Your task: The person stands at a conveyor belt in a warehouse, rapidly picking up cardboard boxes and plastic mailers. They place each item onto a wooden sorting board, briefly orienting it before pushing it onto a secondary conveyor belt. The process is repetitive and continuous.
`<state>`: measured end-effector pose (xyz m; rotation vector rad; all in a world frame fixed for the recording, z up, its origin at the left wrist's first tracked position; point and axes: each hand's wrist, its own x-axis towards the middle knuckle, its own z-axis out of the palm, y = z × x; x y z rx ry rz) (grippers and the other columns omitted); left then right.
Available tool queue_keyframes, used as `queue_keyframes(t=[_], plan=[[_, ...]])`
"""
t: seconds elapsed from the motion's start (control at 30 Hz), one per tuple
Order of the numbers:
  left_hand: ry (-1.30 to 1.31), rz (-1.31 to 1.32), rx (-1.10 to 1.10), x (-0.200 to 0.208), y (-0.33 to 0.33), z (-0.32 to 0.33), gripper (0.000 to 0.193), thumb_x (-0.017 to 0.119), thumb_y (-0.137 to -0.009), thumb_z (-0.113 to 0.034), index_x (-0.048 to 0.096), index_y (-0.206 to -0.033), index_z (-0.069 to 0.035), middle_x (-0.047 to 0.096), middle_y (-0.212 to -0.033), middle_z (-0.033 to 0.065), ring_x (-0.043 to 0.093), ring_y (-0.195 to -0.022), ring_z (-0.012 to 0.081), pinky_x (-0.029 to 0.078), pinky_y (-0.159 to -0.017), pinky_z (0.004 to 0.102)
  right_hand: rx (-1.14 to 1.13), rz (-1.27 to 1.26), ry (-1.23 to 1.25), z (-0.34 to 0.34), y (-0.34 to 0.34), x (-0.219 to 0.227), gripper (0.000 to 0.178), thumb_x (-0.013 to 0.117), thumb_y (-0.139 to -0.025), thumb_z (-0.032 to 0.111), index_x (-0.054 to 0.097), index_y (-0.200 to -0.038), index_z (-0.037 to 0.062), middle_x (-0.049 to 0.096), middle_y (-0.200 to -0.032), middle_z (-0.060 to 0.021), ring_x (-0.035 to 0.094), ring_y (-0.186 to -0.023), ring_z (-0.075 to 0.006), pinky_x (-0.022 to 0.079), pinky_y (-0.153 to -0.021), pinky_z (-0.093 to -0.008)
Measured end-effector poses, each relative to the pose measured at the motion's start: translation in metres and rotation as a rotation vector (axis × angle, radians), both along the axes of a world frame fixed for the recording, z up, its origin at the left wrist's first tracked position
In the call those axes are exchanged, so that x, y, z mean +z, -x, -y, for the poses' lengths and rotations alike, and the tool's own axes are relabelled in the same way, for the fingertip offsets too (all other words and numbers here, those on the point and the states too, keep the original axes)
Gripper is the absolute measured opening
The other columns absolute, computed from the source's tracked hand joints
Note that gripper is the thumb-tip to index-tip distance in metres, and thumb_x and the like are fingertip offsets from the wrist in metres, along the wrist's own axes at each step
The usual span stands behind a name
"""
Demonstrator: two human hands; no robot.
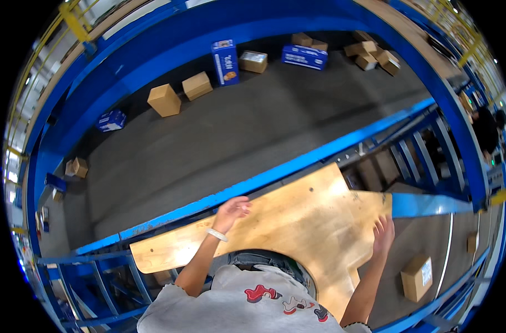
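My left hand (231,214), with a white bangle (217,235) on its wrist, hovers over the far edge of a wooden worktop (314,205). Its fingers are loosely bent and hold nothing. Over the right edge of the worktop is my right hand (384,236), fingers stretched out and slightly blurred, also with nothing in it. Nearest to the right hand is a brown carton (416,278) with a white label, lying on the dark belt (391,261) at the right. Neither hand touches a parcel.
Beyond a blue rail (281,171) runs a wide dark conveyor (208,150). Along its far side lie brown boxes (165,100), a tall blue carton (225,62), a long blue carton (304,57) and piled cartons (369,53). Blue steel framing (453,116) surrounds me. A person (484,130) stands far right.
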<state>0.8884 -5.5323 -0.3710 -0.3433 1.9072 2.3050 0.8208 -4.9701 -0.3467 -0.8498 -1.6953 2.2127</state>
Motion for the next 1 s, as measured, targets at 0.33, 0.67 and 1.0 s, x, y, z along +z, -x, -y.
queue_keyframes(t=[0.33, 0.67, 1.0], plan=[[0.889, -0.209, 0.721, -0.001, 0.189, 0.221, 0.094, 0.09, -0.08, -0.027, 0.038, -0.155, -0.005, 0.042, -0.152, 0.024, 0.048, -0.135, 0.0372, 0.046, -0.111, 0.0474, 0.609, -0.241, -0.771, 0.279, 0.285, -0.016, 0.077, 0.09, -0.079, 0.019, 0.051, -0.144, 0.0031, 0.047, -0.141, -0.0193, 0.058, -0.117, -0.03, 0.053, -0.096, -0.0387], [1.551, 0.205, 0.445, 0.123, 0.664, 0.309, 0.126, 0.074, -0.066, -0.086, 0.032, -0.163, -0.017, 0.019, -0.169, 0.0234, 0.014, -0.156, 0.0521, 0.025, -0.119, 0.0707, 0.607, -0.169, -1.515, 0.341, 0.629, -0.092, 0.112, 0.098, -0.063, 0.027, 0.038, -0.156, 0.0086, 0.027, -0.165, -0.02, 0.028, -0.152, -0.0415, 0.031, -0.12, -0.0578], [1.385, 0.46, 0.036, 0.081, 0.817, 0.342, 0.124, 0.076, -0.073, -0.072, 0.029, -0.16, 0.003, 0.04, -0.151, 0.041, 0.05, -0.136, 0.0558, 0.049, -0.107, 0.0603, 0.864, 0.3, -1.917, 0.318, 0.993, -0.119, 0.139, 0.092, -0.061, 0.04, 0.005, -0.169, 0.0235, 0.024, -0.171, -0.0141, 0.021, -0.159, -0.0337, 0.014, -0.125, -0.0689]])
